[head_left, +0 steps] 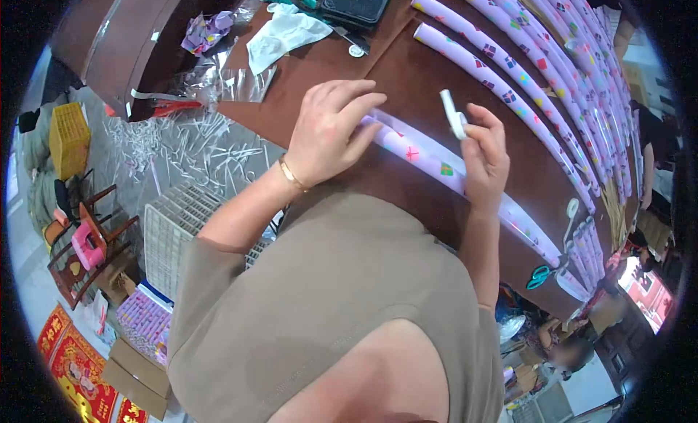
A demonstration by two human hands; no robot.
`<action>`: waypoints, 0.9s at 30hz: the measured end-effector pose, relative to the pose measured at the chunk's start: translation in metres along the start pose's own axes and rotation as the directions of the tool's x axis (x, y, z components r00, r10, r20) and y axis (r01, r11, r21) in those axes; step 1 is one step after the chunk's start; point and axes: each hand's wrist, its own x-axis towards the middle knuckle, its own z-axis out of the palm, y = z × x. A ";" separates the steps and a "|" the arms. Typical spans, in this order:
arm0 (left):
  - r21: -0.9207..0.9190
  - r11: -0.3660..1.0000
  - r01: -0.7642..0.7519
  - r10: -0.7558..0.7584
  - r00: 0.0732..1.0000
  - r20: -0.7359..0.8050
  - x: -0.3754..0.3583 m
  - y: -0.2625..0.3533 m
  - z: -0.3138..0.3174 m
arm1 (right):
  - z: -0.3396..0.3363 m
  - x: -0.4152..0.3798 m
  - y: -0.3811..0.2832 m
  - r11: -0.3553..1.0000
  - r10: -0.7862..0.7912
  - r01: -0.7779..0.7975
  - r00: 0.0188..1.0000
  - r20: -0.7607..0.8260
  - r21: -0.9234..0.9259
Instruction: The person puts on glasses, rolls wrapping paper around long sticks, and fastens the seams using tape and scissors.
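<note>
A lilac roll of patterned gift wrapping paper (pixel 451 173) lies slantwise along the near edge of the brown table, in front of my body. My left hand (pixel 331 128) is at its upper left end, fingers apart and loosely bent, the thumb along the roll's near side. Above the middle of the roll, my right hand (pixel 486 157) pinches a small white roll of tape or labels (pixel 452 117) between thumb and fingers. A short white strip stands up from it. My right wrist crosses over the wrapping roll and hides a piece of it.
Many similar rolls (pixel 502 88) lie along the table's right side. Teal-handled scissors (pixel 538 277) and smaller rolls are at the lower right. A crumpled tissue (pixel 283 37) and black tray (pixel 356 5) sit at the top. Paper scraps and a white crate (pixel 178 219) are on the floor.
</note>
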 end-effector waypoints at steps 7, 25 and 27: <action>-0.312 0.948 0.061 -0.077 0.996 -0.039 0.025 0.009 0.005 | 0.030 0.015 -0.018 0.975 -0.222 0.223 0.964 0.145 0.010; -0.063 0.985 -0.158 0.151 0.983 -0.109 -0.013 0.010 0.005 | 0.019 0.013 -0.005 0.971 -0.185 0.175 0.981 -0.050 -0.160; -0.068 0.976 -0.208 0.200 0.974 -0.106 -0.011 0.016 0.014 | 0.003 0.015 -0.002 0.896 -0.271 0.226 0.960 -0.067 -0.381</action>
